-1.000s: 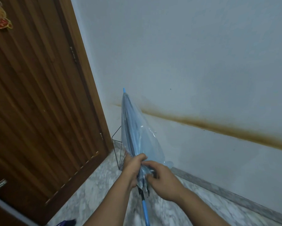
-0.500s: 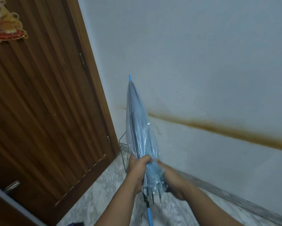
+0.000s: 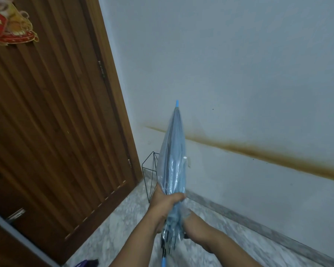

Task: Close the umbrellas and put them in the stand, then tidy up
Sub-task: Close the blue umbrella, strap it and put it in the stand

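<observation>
Here the umbrella (image 3: 172,162) is folded, its clear blue plastic gathered loosely, tip pointing up toward the wall (image 3: 239,74). The left hand (image 3: 165,205) is wrapped tight around the bunched canopy near its lower end; the right hand (image 3: 195,226) is closed around the rib tips just below. It looks light, with a stiff shaft but slick, crinkly plastic that could slide or spring open, so a hold on the gathered canopy or the blue handle (image 3: 163,264) seems safest. The wire stand (image 3: 151,170) sits on the floor (image 3: 114,228) in the corner, just behind the umbrella, beside the wooden door (image 3: 56,122).
</observation>
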